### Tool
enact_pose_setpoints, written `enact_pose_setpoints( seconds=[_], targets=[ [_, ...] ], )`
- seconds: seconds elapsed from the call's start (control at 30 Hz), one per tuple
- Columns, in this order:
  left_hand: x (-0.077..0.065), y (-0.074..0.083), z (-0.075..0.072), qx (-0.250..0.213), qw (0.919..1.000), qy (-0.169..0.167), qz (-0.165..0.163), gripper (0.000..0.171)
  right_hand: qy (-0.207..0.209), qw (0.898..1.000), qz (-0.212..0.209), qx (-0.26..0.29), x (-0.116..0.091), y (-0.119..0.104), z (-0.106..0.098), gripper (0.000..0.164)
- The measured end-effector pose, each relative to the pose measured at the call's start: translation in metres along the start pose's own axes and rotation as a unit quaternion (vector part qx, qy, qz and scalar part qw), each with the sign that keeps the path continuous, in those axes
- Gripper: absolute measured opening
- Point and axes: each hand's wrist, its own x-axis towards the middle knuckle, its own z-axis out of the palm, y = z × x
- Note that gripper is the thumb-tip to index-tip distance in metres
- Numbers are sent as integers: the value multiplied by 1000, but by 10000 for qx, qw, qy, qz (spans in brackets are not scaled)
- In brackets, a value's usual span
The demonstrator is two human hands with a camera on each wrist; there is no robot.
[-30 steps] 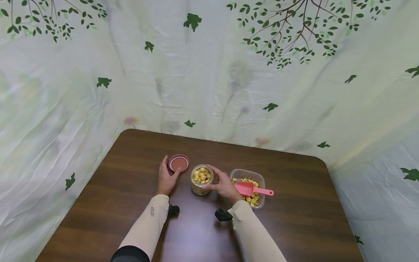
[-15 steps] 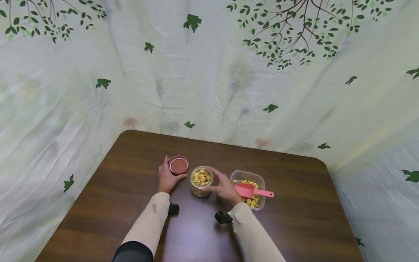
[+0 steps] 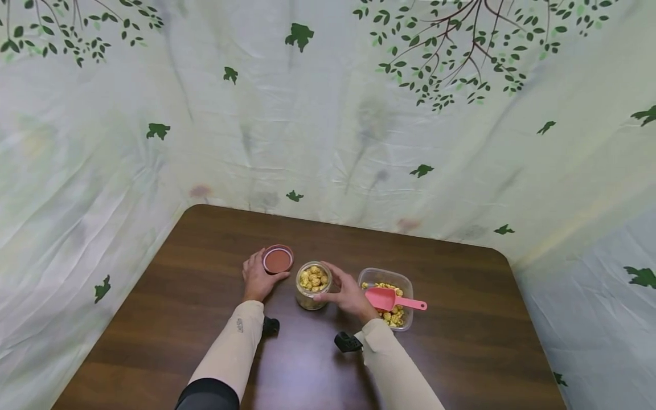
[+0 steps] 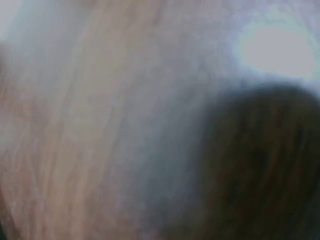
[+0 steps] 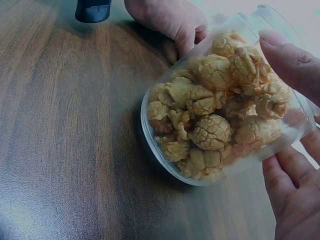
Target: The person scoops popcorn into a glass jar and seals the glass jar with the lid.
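The clear jar (image 3: pixel 310 300), filled with caramel popcorn (image 5: pixel 211 132), stands uncovered on the table. My right hand (image 3: pixel 351 295) grips its right side, thumb in front and fingers behind, near the rim; the right wrist view shows thumb and fingertips against the glass. To the left lies a reddish-brown lid (image 3: pixel 278 259), its inside facing up. My left hand (image 3: pixel 259 279) is spread beside the lid, fingertips at its left edge and thumb stretched along its near side. The left wrist view is a blur.
Right of the jar is a clear plastic container (image 3: pixel 408 286) with more popcorn, partly behind my right hand. A pink scoop (image 3: pixel 383 298) lies across it, handle pointing right. The brown table (image 3: pixel 451 341) meets a leaf-printed cloth (image 3: pixel 328 131) at the back.
My left thumb has come off the lid's near edge and the left fingers have loosened, leaving the lid lying on the table. My right hand keeps its grip on the jar.
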Motion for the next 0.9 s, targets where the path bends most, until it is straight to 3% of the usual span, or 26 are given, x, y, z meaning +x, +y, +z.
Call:
enact_pose_setpoints(
  seconds=[0.13, 0.37, 0.9],
  targets=[
    [0, 0, -1, 38, 10000, -26, -30, 92, -48, 9999, 47, 78, -1, -4, 1, 81],
    [0, 1, -3, 8, 9996, -229, -148, 89, -126, 9999, 20, 116, -11, -32, -2, 78],
    [-8, 1, -10, -494, 9948, -607, -644, 89, -118, 9998, 76, 117, -12, -34, -1, 79]
  ],
)
